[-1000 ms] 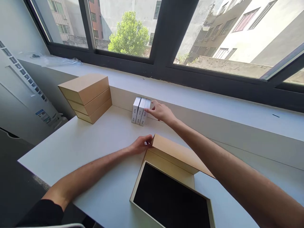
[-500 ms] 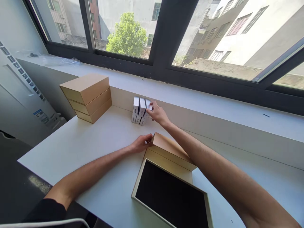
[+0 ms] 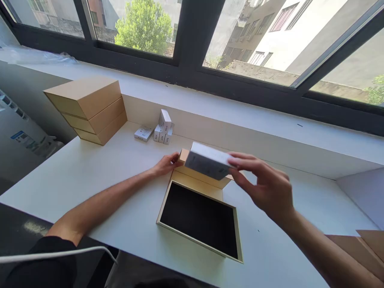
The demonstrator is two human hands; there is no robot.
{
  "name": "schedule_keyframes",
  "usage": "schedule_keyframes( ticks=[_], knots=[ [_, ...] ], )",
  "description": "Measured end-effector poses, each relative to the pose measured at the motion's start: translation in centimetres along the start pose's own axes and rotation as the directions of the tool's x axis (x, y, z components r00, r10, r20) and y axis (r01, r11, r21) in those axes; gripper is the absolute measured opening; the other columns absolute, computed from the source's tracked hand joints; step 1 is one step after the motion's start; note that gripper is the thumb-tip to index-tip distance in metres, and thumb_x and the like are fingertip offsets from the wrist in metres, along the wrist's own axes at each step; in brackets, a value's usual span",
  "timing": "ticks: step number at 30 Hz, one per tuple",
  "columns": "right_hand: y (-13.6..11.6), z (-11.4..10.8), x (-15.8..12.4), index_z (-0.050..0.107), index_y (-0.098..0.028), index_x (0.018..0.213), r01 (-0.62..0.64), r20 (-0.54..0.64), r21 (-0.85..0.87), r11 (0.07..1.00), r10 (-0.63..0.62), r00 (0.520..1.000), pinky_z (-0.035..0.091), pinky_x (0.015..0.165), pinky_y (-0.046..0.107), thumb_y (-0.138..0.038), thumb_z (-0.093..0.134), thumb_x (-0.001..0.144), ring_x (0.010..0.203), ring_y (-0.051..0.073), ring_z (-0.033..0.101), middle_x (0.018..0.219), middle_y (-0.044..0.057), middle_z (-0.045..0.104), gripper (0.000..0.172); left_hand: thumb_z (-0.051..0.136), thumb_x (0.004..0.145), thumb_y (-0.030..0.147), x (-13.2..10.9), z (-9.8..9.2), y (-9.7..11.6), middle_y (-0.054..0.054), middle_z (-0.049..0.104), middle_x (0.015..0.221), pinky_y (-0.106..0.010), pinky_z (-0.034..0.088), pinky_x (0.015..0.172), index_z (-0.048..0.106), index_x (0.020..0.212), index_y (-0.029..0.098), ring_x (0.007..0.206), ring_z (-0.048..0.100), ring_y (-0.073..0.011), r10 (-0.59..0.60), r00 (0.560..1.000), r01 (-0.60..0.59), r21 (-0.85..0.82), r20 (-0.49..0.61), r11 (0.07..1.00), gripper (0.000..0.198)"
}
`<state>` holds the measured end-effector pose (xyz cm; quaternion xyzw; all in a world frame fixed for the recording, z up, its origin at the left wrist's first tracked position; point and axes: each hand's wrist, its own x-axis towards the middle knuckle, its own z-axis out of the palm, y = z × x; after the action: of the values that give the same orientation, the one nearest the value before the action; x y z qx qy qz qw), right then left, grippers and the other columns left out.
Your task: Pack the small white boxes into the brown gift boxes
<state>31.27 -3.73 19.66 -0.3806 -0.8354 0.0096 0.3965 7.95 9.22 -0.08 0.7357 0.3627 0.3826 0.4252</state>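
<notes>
My right hand (image 3: pixel 264 186) is closed on a small white box (image 3: pixel 207 161) and holds it in the air above the far end of an open tan box (image 3: pixel 168 200) with a black lining. The raised tan lid (image 3: pixel 198 175) of that box stands at its far side. My left hand (image 3: pixel 165 164) rests on the lid's left corner with its fingers curled against it. Further back by the wall stand a few more small white boxes (image 3: pixel 163 128), one sitting on top of the others. Another white box (image 3: pixel 143 133) lies flat to their left.
Three tan boxes (image 3: pixel 88 108) are stacked at the back left of the white table (image 3: pixel 90 176). A wide white window sill (image 3: pixel 240 116) runs behind it. A piece of brown cardboard (image 3: pixel 366 244) shows at the right edge. A white cable (image 3: pixel 60 254) crosses the near left corner.
My right hand took one white box from the row by the wall and brought it back over the open tan box. One white box now lies flat to the row's left. The view shifted right.
</notes>
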Motion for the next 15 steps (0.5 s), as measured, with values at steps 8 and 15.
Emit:
schedule_keyframes(
  ticks=[8, 15],
  knots=[
    [-2.5, 1.7, -11.4, 0.061, -0.017, 0.132, 0.197, 0.640, 0.160, 0.967, -0.254, 0.725, 0.057, 0.099, 0.033, -0.026, 0.051, 0.101, 0.126, 0.022, 0.061, 0.125, 0.011, 0.071, 0.034, 0.063, 0.085, 0.045, -0.4, -0.3, -0.4, -0.001, 0.066, 0.085, -0.026, 0.050, 0.074, 0.063, 0.093, 0.019, 0.076, 0.059, -0.0147, -0.006, 0.999, 0.006, 0.022, -0.040, 1.000, 0.027],
    [-1.7, 4.6, -11.3, 0.059, -0.016, 0.138, -0.259, 0.682, -0.297, 0.919, 0.394, 0.617, 0.059, 0.085, 0.047, -0.040, 0.037, 0.104, 0.101, 0.031, 0.072, 0.114, 0.015, 0.074, 0.047, 0.064, 0.084, 0.044, -0.5, -0.2, 0.0, 0.000, 0.064, 0.081, -0.026, 0.049, 0.071, 0.062, 0.089, 0.019, 0.074, 0.059, -0.0146, 0.013, 0.998, -0.011, 0.041, -0.064, 0.999, 0.026]
  ],
)
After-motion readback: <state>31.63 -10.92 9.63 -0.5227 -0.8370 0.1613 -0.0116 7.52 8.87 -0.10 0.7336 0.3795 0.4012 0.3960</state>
